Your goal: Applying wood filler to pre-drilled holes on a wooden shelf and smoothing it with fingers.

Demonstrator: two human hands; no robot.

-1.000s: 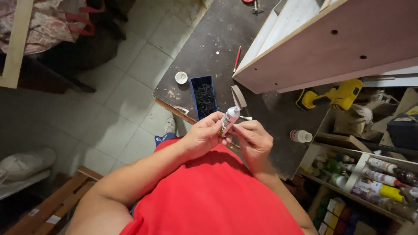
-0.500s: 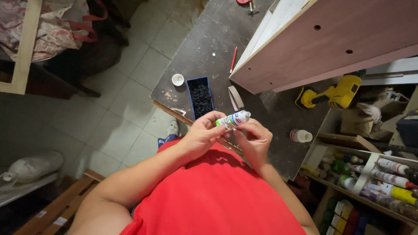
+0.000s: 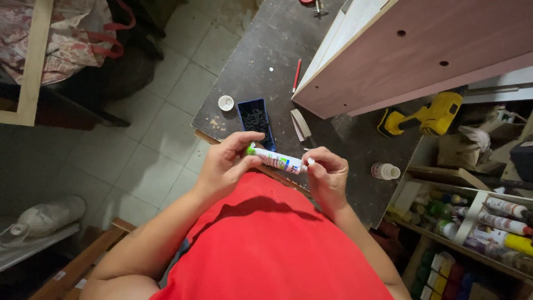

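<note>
A person in a red shirt holds a small white tube (image 3: 275, 160) level above the near edge of a dark table (image 3: 261, 61). The left hand (image 3: 222, 164) has its fingers closed around the tube's green end; the right hand (image 3: 327, 175) pinches the cap end. A blue box (image 3: 254, 119) of dark screws sits just beyond, a yellow drill (image 3: 425, 118) farther right.

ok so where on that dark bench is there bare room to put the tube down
Bare bench top lies between the wood strip, the yellow drill and the small bottle. Another patch sits above the blue screw tray, left of the red pencil. It is crowded around the tray, white cap and panel.
</note>
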